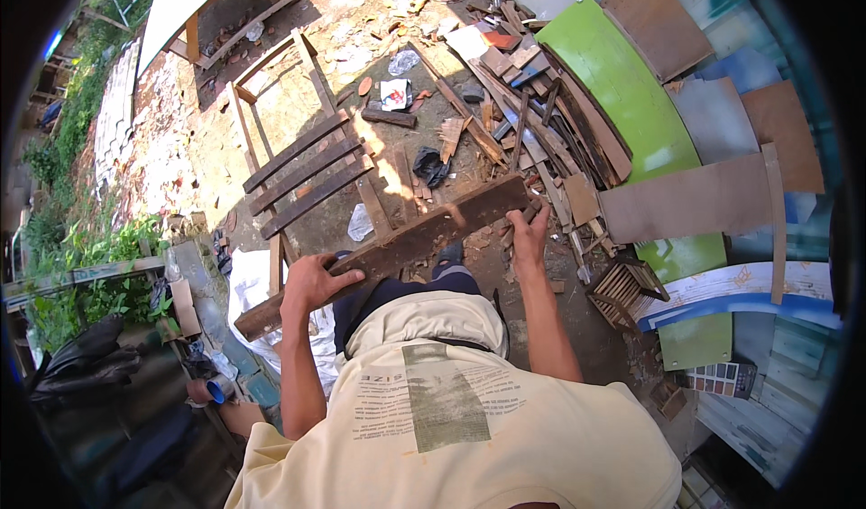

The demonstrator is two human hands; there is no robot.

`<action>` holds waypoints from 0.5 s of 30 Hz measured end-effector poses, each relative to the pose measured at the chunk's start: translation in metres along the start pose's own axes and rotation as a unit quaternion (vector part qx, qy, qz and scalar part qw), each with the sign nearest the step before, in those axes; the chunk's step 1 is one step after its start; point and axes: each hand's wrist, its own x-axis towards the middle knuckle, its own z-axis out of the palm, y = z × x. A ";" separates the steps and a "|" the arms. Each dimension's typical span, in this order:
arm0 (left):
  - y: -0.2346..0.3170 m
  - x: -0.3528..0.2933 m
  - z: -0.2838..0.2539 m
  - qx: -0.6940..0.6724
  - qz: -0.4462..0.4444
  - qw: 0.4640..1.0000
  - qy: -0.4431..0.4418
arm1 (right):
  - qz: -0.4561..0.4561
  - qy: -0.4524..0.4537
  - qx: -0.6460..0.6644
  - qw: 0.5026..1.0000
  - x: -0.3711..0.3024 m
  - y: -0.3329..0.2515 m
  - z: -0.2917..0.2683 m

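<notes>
My left hand [314, 279], thumb on top, grips a dark plank [424, 237] slanting across before me. My right hand [529, 236] is partly curled at the plank's right end; its exact hold I cannot tell. Beyond lies a slatted wooden frame [307, 177].

A long, straight, dark brown wooden board [410, 248] is held aslant across the middle of the scene, its left end near and its right end farther off. Its broad face looks rough and worn, with pale scuffs and a lighter patch toward the right.
</notes>
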 end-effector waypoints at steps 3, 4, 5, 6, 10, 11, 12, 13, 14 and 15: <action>-0.035 -0.004 0.020 -0.049 0.008 0.999 -0.004 | -0.009 -0.024 0.005 1.000 -0.012 -0.003 0.014; -0.048 -0.006 0.022 -0.067 0.011 0.998 -0.004 | -0.010 -0.036 0.005 0.999 -0.015 -0.003 0.019; -0.059 -0.009 0.024 -0.080 0.001 0.997 -0.019 | -0.011 -0.047 0.006 0.999 -0.018 -0.002 0.025; -0.067 -0.011 0.027 -0.087 0.004 0.996 -0.007 | -0.007 -0.041 -0.015 0.999 -0.022 -0.001 0.030; -0.124 -0.021 0.054 -0.070 0.026 0.996 0.045 | 0.000 -0.031 -0.071 0.997 -0.043 0.004 0.066; -0.142 -0.029 0.061 -0.077 0.026 0.995 0.057 | 0.004 -0.040 -0.090 0.995 -0.052 0.012 0.075; -0.152 -0.033 0.068 -0.091 0.033 0.993 0.070 | 0.001 -0.047 -0.114 0.992 -0.057 0.014 0.080; -0.160 -0.042 0.069 -0.101 0.025 0.993 0.058 | 0.012 -0.040 -0.126 0.991 -0.063 0.019 0.084; -0.171 -0.047 0.078 -0.125 0.042 0.987 0.091 | 0.023 -0.030 -0.138 0.990 -0.072 0.026 0.089; -0.182 -0.051 0.086 -0.128 0.042 0.986 0.095 | 0.037 -0.024 -0.148 0.988 -0.084 0.035 0.094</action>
